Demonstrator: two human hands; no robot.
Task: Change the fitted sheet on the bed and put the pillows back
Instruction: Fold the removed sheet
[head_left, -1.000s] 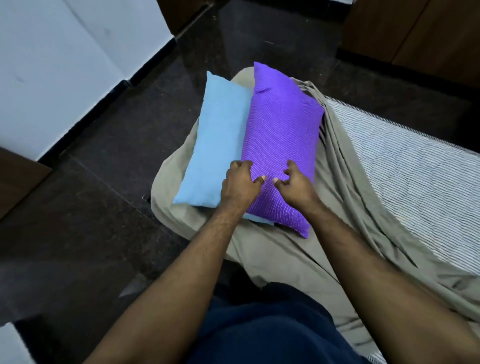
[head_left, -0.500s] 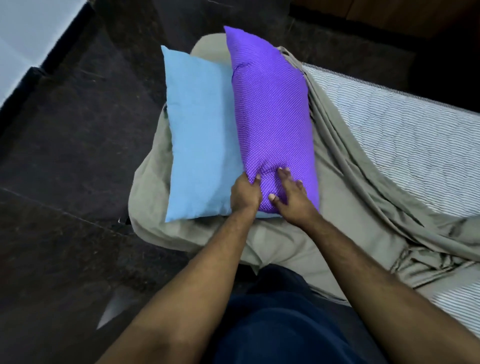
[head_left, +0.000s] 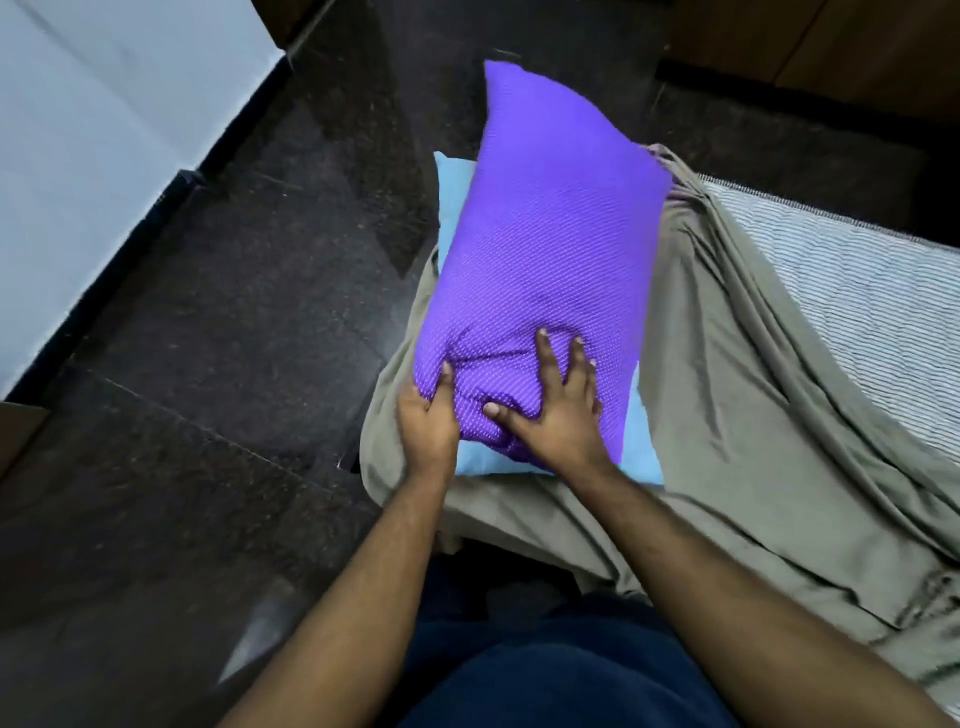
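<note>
A purple pillow (head_left: 550, 249) is raised at its far end, above a light blue pillow (head_left: 641, 447) that shows only at its edges. My left hand (head_left: 428, 421) grips the purple pillow's near left corner. My right hand (head_left: 556, 410) presses into its near end, fingers spread and dug into the fabric. Both pillows lie on a loose olive-grey sheet (head_left: 753, 405) bunched over the corner of the bed. Beyond the sheet, the striped mattress (head_left: 857, 291) is bare.
Dark polished stone floor (head_left: 234, 322) lies left of the bed. A white wall with a black skirting (head_left: 104, 130) runs along the far left. Wooden cabinet fronts (head_left: 831, 47) stand at the top right. My dark blue trousers (head_left: 545, 665) fill the bottom centre.
The purple pillow has been lifted and shifted left over the blue pillow, which is now mostly hidden. Both hands have taken a firmer hold on its near end.
</note>
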